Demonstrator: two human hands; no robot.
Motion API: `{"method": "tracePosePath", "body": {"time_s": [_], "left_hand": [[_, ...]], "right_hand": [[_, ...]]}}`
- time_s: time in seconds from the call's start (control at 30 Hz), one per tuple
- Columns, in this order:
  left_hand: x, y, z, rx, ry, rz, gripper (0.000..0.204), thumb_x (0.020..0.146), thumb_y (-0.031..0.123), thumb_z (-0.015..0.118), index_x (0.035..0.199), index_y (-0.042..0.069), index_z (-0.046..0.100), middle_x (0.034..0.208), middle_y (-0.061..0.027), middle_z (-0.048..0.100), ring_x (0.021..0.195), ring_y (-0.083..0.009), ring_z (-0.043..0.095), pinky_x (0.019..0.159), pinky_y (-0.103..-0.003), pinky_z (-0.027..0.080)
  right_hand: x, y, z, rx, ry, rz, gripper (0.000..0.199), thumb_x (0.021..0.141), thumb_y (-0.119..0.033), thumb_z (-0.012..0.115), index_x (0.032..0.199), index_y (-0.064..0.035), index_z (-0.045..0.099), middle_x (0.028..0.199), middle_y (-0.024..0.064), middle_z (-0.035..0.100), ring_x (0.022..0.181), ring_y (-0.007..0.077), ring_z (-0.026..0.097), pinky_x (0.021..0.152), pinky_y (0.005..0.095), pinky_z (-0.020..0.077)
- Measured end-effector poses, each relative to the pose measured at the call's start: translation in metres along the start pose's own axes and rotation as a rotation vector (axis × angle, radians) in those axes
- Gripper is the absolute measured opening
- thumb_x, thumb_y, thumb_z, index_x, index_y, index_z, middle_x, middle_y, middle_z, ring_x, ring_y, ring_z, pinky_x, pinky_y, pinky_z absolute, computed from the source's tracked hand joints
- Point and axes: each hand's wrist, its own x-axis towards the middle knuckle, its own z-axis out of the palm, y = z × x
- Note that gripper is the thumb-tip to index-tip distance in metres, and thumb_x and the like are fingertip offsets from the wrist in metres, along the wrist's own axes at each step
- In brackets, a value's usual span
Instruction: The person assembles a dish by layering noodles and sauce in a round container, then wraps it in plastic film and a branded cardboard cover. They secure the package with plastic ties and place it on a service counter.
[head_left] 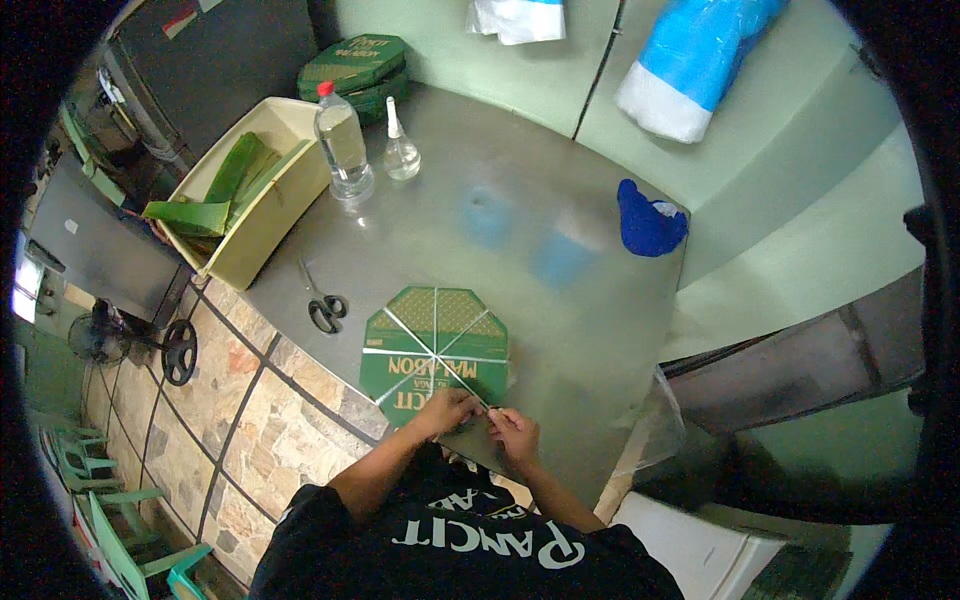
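Note:
An octagonal green box (410, 335) with printed lettering lies flat on the steel table, close to my body. White plastic string (435, 322) crosses its lid in several directions, meeting at the middle like spokes. At the box's near right edge my left hand (450, 411) is closed, fingers pinching the string. My right hand (515, 436) is just to the right, also closed, with the string's end between thumb and fingers. The exact form of the string between the hands is too small to make out. A pair of black-handled scissors (327, 311) rests to the box's left.
On the steel table (590, 340) stand a red-capped clear bottle (344, 150) and a nozzle bottle (401, 158). A cream bin (265, 225) holds green leaves (238, 170). More green boxes (355, 65) are stacked at the back; a blue cloth item (648, 225) lies far right.

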Motion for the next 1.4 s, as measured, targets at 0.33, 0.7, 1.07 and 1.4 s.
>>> {"method": "tracePosePath", "body": {"time_s": [0.33, 0.7, 1.07, 1.4], "left_hand": [[0.057, 0.039, -0.084, -0.317, -0.116, -0.116, 0.031, 0.087, 0.032, 0.065, 0.101, 0.005, 0.065, 0.064, 0.0044, 0.052, 0.049, -0.0066, 0.039, 0.041, -0.024, 0.029], [0.138, 0.012, -0.153, 0.514, 0.607, 0.215, 0.027, 0.091, 0.028, 0.052, 0.093, 0.002, 0.056, 0.091, -0.0242, 0.062, 0.089, -0.0442, 0.058, 0.076, -0.046, 0.046], [0.020, 0.022, -0.154, -0.259, 0.295, -0.027, 0.029, 0.096, 0.031, 0.049, 0.085, 0.004, 0.053, 0.088, -0.0176, 0.066, 0.081, -0.0253, 0.067, 0.068, -0.036, 0.055], [0.063, 0.002, -0.135, -1.337, 0.050, 0.083, 0.029, 0.099, 0.025, 0.043, 0.077, 0.007, 0.051, 0.070, -0.0082, 0.052, 0.075, -0.0245, 0.061, 0.084, -0.039, 0.054]], "right_hand": [[0.099, -0.103, -0.095, -0.339, 0.109, -0.303, 0.025, 0.092, -0.031, 0.056, 0.085, -0.0088, 0.063, 0.062, 0.0009, 0.057, 0.053, 0.0145, 0.056, 0.046, 0.0286, 0.0444], [-0.029, 0.005, 0.030, 0.426, 0.046, 0.080, 0.029, 0.090, -0.030, 0.062, 0.096, -0.0017, 0.060, 0.087, 0.0096, 0.062, 0.074, 0.0264, 0.064, 0.070, 0.0379, 0.0549], [0.044, -0.039, -0.077, 0.191, 0.225, 0.018, 0.028, 0.084, -0.030, 0.069, 0.093, -0.0035, 0.065, 0.079, 0.0046, 0.062, 0.070, 0.0152, 0.060, 0.063, 0.0298, 0.0530], [0.088, -0.052, -0.114, 0.434, -0.018, 0.010, 0.016, 0.078, -0.012, 0.063, 0.087, 0.0014, 0.063, 0.074, 0.0063, 0.061, 0.063, 0.0179, 0.060, 0.063, 0.0364, 0.0567]]}}
